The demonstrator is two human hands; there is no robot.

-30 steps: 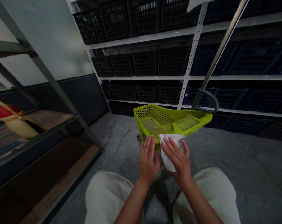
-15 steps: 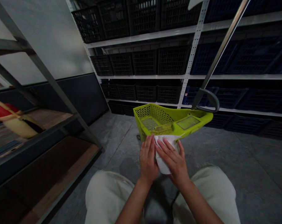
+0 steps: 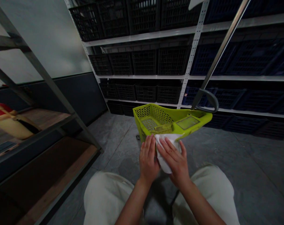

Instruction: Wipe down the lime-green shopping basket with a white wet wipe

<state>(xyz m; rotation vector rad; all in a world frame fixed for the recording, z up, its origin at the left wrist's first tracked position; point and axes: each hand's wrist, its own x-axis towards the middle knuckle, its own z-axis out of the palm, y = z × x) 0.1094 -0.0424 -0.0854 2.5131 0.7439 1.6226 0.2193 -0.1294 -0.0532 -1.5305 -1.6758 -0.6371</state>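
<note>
A lime-green plastic cart (image 3: 160, 120) with a perforated basket stands on the floor in front of me. Over its near side lies a white cloth (image 3: 164, 162), possibly a paper towel. My right hand (image 3: 176, 159) holds this cloth against the plastic, fingers long and slightly spread, thumb hidden. Against the near wall, at the cloth's left edge, my left hand (image 3: 148, 159) lies flat with its fingers stretched out side by side. A grey loop handle (image 3: 211, 100) and a metal pole (image 3: 224, 47) rise from the cart's right end.
White shelving (image 3: 186, 76) with black crates (image 3: 145, 62) and blue crates (image 3: 231, 97) spans the back. A metal-framed rack (image 3: 69, 117) on the left bears a yellow and red item (image 3: 12, 125). My knees (image 3: 106, 193) flank my arms.
The view has shifted slightly, moving the scene a little left. Both hands stay on the cart's near side, and the cloth looks a little more creased under my right hand.
</note>
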